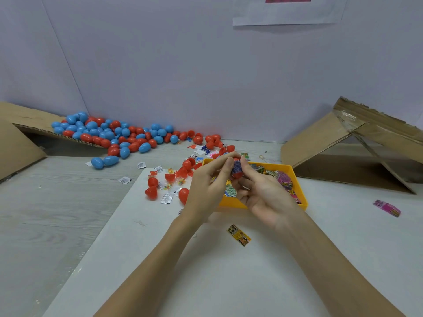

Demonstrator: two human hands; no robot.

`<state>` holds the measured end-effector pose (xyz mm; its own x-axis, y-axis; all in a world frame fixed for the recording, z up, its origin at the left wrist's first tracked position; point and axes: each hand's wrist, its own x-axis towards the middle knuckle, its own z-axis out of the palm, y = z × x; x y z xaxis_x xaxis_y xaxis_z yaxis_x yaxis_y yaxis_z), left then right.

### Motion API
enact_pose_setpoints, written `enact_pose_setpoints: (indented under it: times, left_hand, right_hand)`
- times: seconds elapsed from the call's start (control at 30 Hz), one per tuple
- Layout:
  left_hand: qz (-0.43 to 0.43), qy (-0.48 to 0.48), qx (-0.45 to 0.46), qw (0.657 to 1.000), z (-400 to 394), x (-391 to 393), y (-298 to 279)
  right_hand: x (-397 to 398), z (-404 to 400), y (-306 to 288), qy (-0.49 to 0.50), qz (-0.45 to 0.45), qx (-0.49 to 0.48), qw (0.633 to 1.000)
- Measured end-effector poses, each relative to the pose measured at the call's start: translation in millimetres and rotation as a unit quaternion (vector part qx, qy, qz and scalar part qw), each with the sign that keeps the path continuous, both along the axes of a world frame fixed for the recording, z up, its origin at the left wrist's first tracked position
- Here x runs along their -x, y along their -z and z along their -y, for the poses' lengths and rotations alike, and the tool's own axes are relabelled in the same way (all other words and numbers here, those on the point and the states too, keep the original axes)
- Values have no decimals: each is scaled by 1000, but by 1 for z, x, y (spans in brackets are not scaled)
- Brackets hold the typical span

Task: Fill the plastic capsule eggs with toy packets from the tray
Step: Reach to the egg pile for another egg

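Note:
Both hands meet over the yellow tray. My right hand holds a red egg half with a blue-purple toy packet sticking out of it. My left hand pinches the top of that packet with thumb and fingers. The tray holds several colourful toy packets. Loose red egg halves and small white packets lie on the white sheet left of the tray.
A heap of closed blue and red eggs lies at the back left on a cardboard flap. A torn cardboard box stands at the right. One yellow packet and one pink packet lie on the sheet.

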<state>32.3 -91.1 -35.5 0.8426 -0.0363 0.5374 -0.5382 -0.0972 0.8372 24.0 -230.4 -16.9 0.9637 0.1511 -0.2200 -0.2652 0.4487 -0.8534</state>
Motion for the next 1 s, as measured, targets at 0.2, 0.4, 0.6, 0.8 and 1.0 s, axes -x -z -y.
enact_pose_setpoints:
  times: [0.2, 0.4, 0.6, 0.8, 1.0]
  left_hand:
    - [7, 13, -34, 999, -1, -1, -2]
    - [71, -12, -144, 987, -11, -4, -4]
    - [-54, -17, -63, 996, -9, -7, -3]
    - [-60, -43, -42, 996, -11, -8, -1]
    - [-6, -70, -94, 993, -13, -8, 0]
  right_hand:
    - [1, 0, -2, 17, 53, 21, 998]
    - [-1, 5, 2, 40, 134, 109, 984]
    - [-6, 13, 6, 80, 234, 252, 936]
    - [-9, 17, 9, 54, 261, 252, 930]
    - [-15, 15, 17, 73, 228, 246, 939]
